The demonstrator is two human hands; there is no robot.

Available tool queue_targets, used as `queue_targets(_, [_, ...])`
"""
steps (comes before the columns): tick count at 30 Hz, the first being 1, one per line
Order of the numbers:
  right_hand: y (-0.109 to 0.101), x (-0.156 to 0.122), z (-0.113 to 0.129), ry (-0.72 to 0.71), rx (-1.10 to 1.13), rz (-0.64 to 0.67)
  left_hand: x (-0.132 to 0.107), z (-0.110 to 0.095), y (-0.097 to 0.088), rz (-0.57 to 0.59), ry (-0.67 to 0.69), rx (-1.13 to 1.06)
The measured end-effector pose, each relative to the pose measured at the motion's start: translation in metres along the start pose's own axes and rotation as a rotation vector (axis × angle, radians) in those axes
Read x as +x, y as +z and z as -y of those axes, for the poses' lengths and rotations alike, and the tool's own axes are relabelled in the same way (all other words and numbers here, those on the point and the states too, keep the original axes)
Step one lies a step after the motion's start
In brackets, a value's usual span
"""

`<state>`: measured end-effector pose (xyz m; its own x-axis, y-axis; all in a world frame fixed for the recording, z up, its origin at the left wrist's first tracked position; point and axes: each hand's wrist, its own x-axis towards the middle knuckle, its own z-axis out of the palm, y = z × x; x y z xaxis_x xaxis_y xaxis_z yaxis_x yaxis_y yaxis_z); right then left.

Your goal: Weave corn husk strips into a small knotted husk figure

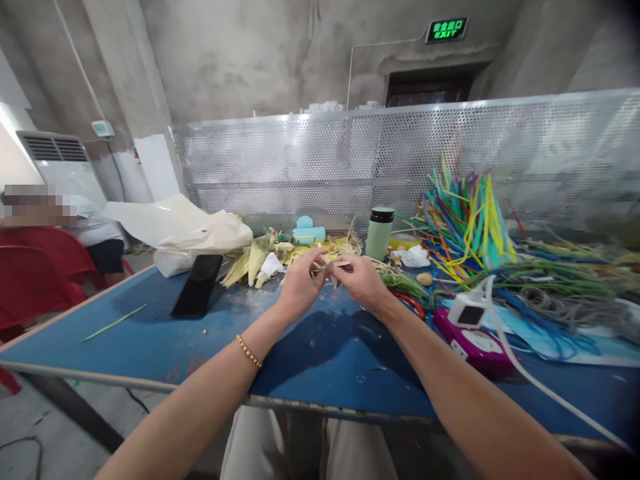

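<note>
Over the middle of the blue table [165, 347], my left hand [304, 277] and my right hand [361, 280] meet with fingertips nearly touching. Pinched between them is a small pale strip [341, 265], thin and beige like dried husk. Both hands are closed on it, and the fingers cover much of it. Beyond my left hand lie dry pale-yellow corn husks [256, 259] and a crumpled white tissue [271, 268]. Close behind my right hand stands a green tumbler [380, 233] with a black lid.
A black phone [197, 285] lies left, near a white plastic bag [210, 230]. On the right are a purple power strip [475, 343] with a white charger [469, 308], a bundle of colourful strips [475, 223] and grey cords [560, 307]. A perforated metal screen [280, 160] borders the back.
</note>
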<state>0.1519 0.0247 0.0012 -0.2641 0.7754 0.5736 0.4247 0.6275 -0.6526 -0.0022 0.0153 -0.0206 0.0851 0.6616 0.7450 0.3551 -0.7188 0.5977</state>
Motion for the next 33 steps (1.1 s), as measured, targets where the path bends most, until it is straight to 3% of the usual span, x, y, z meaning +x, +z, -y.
queue_targets(7, [-0.003, 0.001, -0.004, -0.005, 0.112, -0.140, 0.006, 0.004, -0.004, -0.111, -0.245, -0.163])
queue_targets(12, [0.001, 0.003, -0.008, -0.048, 0.155, -0.134, 0.005, 0.002, -0.006, 0.129, -0.343, -0.263])
queue_targets(16, [0.001, 0.003, -0.008, -0.062, 0.157, -0.144, 0.004, -0.003, -0.008, 0.179, -0.432, -0.424])
queue_targets(22, [-0.002, 0.001, -0.005, -0.047, 0.102, -0.066, 0.005, -0.001, -0.008, 0.205, -0.442, -0.579])
queue_targets(28, [-0.003, 0.002, -0.002, -0.060, -0.029, -0.006, 0.008, 0.008, -0.008, 0.026, -0.371, -0.408])
queue_targets(33, [-0.006, 0.001, 0.003, -0.119, -0.203, -0.057, 0.004, 0.003, -0.005, 0.165, -0.250, -0.273])
